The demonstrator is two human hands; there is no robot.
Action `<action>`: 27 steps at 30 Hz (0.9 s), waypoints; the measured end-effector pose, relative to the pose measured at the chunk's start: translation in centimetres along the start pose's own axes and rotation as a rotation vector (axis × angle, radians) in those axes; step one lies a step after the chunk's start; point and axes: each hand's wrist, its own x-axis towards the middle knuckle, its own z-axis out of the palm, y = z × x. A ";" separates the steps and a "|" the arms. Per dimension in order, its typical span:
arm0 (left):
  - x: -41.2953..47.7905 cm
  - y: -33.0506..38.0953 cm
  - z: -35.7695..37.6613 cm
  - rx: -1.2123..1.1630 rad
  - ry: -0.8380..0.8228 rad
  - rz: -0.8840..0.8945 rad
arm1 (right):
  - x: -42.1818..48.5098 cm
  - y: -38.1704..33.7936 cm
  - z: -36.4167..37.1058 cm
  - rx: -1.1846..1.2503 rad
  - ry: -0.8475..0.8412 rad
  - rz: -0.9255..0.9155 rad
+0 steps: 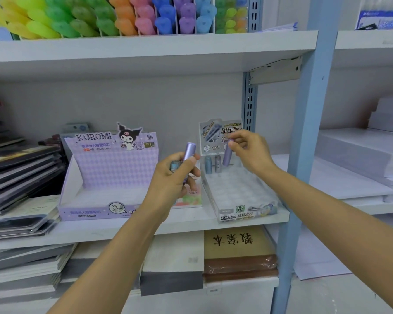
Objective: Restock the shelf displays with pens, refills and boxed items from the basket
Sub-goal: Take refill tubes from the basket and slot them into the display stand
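Note:
A clear plastic display tray [241, 193] for lead refill tubes stands on the middle shelf. Two grey-blue tubes [212, 164] stand upright in its back row. My right hand [250, 150] pinches the top of a purple tube [227, 156] and holds it, slightly tilted, over the back row beside them. My left hand [175, 177] grips a bunch of tubes in front of the tray's left side; a purple tube [188, 150] sticks up from the fist and a bluish one [175, 165] shows beside it. The basket is out of view.
A purple Kuromi display box [109, 177] stands to the left with nothing visible inside. Stacked notebooks [21, 173] lie far left, paper reams [359, 159] to the right beyond the blue upright [309, 132]. Coloured highlighters [123, 17] fill the shelf above.

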 end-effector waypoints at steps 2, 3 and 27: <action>0.0 0.0 0.1 0.004 -0.004 0.000 | 0.3 0.8 0.3 -0.057 0.011 0.014; 0.0 0.1 0.1 0.006 -0.005 -0.003 | 0.4 1.1 0.5 -0.072 0.006 0.017; 0.2 -0.6 -0.1 0.013 -0.034 -0.058 | 1.1 3.0 2.0 -0.254 -0.123 -0.080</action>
